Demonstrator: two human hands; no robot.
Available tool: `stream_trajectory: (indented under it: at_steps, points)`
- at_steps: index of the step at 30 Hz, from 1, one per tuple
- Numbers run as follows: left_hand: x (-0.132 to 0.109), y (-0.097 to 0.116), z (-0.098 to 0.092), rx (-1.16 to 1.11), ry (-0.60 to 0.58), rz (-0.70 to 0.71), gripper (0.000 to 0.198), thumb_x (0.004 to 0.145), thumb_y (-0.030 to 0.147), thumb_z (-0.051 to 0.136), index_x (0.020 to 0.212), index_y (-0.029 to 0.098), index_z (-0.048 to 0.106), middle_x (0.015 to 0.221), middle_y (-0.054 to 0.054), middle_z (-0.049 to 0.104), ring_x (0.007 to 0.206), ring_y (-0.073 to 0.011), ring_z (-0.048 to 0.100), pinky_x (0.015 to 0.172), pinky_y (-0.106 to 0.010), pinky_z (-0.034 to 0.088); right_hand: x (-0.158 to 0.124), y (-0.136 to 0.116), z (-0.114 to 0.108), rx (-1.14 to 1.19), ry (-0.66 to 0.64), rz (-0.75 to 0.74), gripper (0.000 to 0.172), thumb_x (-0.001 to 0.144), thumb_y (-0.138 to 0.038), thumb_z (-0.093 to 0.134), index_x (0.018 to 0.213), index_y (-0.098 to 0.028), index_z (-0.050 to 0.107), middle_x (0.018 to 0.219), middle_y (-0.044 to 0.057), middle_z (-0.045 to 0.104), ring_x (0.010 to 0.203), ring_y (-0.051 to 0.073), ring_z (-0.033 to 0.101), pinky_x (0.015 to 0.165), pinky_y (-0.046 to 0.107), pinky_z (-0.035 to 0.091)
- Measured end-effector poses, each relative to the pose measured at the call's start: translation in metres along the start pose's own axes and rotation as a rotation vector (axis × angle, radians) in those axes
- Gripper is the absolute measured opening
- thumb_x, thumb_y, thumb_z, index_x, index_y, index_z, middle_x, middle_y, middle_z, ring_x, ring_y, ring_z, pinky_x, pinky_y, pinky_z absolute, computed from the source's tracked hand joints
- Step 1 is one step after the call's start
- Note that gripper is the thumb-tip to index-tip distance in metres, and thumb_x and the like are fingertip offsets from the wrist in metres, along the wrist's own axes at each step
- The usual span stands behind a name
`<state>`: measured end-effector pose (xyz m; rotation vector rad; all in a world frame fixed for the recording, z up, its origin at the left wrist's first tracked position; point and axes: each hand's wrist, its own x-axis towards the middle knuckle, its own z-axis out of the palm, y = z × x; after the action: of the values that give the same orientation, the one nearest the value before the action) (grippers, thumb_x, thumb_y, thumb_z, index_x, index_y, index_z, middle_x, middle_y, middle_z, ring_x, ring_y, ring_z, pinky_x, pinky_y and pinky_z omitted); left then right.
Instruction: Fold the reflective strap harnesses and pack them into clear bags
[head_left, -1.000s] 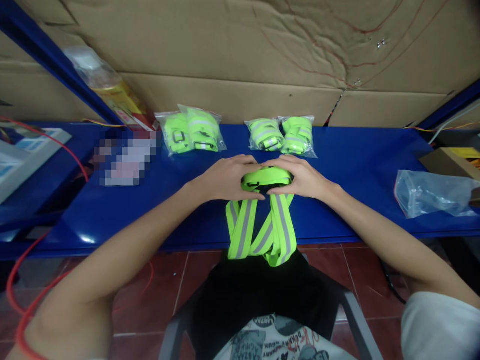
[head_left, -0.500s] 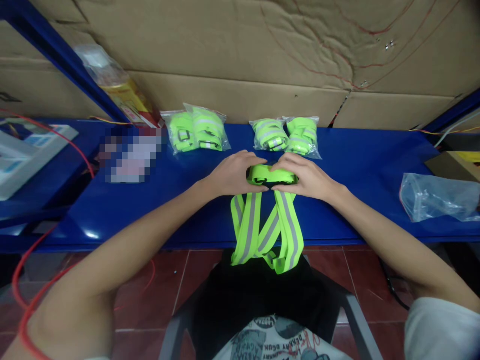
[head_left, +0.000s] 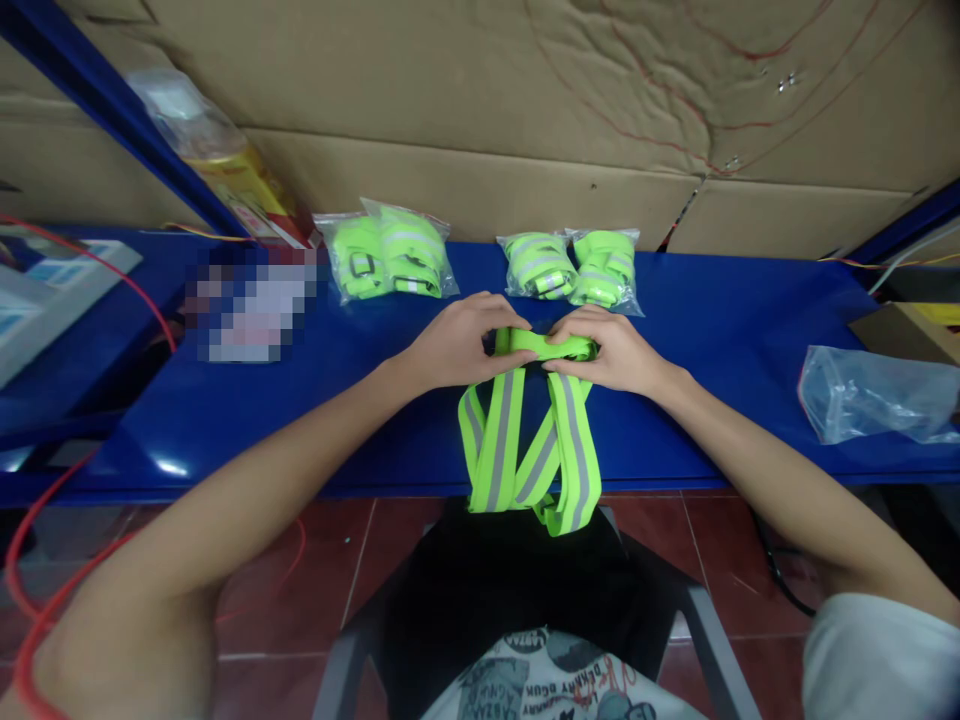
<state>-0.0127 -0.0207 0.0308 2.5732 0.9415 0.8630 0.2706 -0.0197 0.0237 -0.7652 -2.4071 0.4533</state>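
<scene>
Strap [head_left: 500, 440] in both hands [head_left: 461, 345]

head view | looks forward and down | near blue table [head_left: 712, 310], facing cardboard [head_left: 420, 90]

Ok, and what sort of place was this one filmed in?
Probably a workstation in a workshop: a blue bench backed by what looks like cardboard, bagged neon reflective straps along its rear, and loose matching straps held by the left hand and right hand.
</scene>
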Motion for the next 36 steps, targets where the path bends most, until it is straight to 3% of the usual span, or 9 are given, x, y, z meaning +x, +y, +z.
stream_trajectory:
  at_steps: [4, 6, 11, 16, 20, 24, 28, 32, 36]
  points:
    - [0.000, -0.004, -0.005, -0.096, -0.051, -0.029, 0.046, 0.093, 0.059, 0.078, 0.116, 0.020, 0.082, 0.111, -0.010, 0.080, 0.089, -0.0207, 0.074, 0.074, -0.032, 0.060, 0.000, -0.005, -0.005, 0.019, -0.042, -0.009, 0.035, 0.095, -0.054, 0.082, 0.111, -0.023, 0.080, 0.113, 0.009, 0.083, 0.106, 0.030, 0.076, 0.098, 0.047, 0.058]
    - [0.000, -0.005, -0.007, -0.113, -0.060, -0.034, 0.044, 0.092, 0.058, 0.078, 0.113, 0.020, 0.081, 0.109, -0.010, 0.079, 0.085, -0.0191, 0.073, 0.071, -0.029, 0.060, 0.000, -0.006, -0.007, 0.011, -0.049, -0.023, 0.036, 0.097, -0.054, 0.080, 0.116, -0.024, 0.082, 0.116, 0.009, 0.083, 0.107, 0.029, 0.077, 0.098, 0.047, 0.059]
    - [0.000, -0.003, -0.014, -0.026, -0.058, -0.012, 0.038, 0.092, 0.054, 0.079, 0.110, 0.021, 0.081, 0.111, -0.008, 0.081, 0.089, -0.0200, 0.073, 0.074, -0.030, 0.059, -0.002, -0.009, -0.009, -0.048, -0.051, -0.021, 0.033, 0.102, -0.047, 0.074, 0.124, -0.024, 0.083, 0.124, 0.010, 0.082, 0.112, 0.031, 0.079, 0.098, 0.046, 0.061]
    - [0.000, 0.003, -0.021, -0.026, -0.160, 0.029, 0.045, 0.103, 0.048, 0.067, 0.142, 0.028, 0.075, 0.123, -0.008, 0.080, 0.102, -0.0222, 0.074, 0.088, -0.033, 0.059, -0.002, -0.010, -0.011, -0.178, -0.058, -0.010, 0.036, 0.103, -0.049, 0.073, 0.126, -0.022, 0.078, 0.115, 0.011, 0.082, 0.102, 0.031, 0.078, 0.087, 0.041, 0.059]
    - [0.001, 0.003, -0.025, -0.029, -0.273, 0.088, 0.035, 0.107, 0.050, 0.063, 0.130, 0.034, 0.083, 0.130, -0.009, 0.078, 0.117, -0.0256, 0.074, 0.102, -0.038, 0.056, -0.002, -0.011, -0.011, -0.231, -0.058, -0.011, 0.029, 0.103, -0.049, 0.072, 0.114, -0.022, 0.072, 0.102, 0.009, 0.078, 0.093, 0.028, 0.073, 0.076, 0.036, 0.052]
    - [0.000, 0.005, -0.026, -0.001, -0.322, 0.043, 0.053, 0.089, 0.064, 0.083, 0.129, 0.030, 0.084, 0.130, -0.009, 0.077, 0.114, -0.0284, 0.075, 0.102, -0.039, 0.056, -0.001, -0.014, -0.011, -0.214, -0.063, -0.039, 0.025, 0.105, -0.045, 0.069, 0.112, -0.021, 0.068, 0.104, 0.010, 0.077, 0.093, 0.028, 0.071, 0.076, 0.036, 0.049]
    - [-0.001, 0.007, -0.023, 0.022, -0.298, 0.006, 0.045, 0.086, 0.056, 0.087, 0.119, 0.026, 0.086, 0.125, -0.009, 0.077, 0.106, -0.0271, 0.076, 0.099, -0.039, 0.057, -0.001, -0.020, -0.014, -0.173, -0.102, -0.033, 0.031, 0.105, -0.053, 0.068, 0.109, -0.022, 0.068, 0.099, 0.008, 0.076, 0.091, 0.027, 0.071, 0.077, 0.036, 0.049]
    - [-0.001, 0.006, -0.021, 0.051, -0.265, 0.031, 0.031, 0.089, 0.045, 0.085, 0.112, 0.024, 0.087, 0.123, -0.008, 0.076, 0.107, -0.0255, 0.075, 0.099, -0.037, 0.056, -0.002, -0.022, -0.018, -0.126, -0.126, -0.037, 0.048, 0.091, -0.066, 0.082, 0.104, -0.023, 0.067, 0.108, 0.010, 0.078, 0.098, 0.030, 0.073, 0.085, 0.040, 0.053]
    - [0.000, 0.004, -0.020, 0.112, -0.252, -0.002, 0.034, 0.092, 0.043, 0.081, 0.117, 0.021, 0.086, 0.125, -0.010, 0.076, 0.110, -0.0270, 0.074, 0.099, -0.039, 0.056, -0.002, -0.013, -0.018, -0.121, -0.138, -0.043, 0.045, 0.091, -0.063, 0.083, 0.103, -0.023, 0.066, 0.115, 0.011, 0.079, 0.106, 0.032, 0.074, 0.090, 0.042, 0.055]
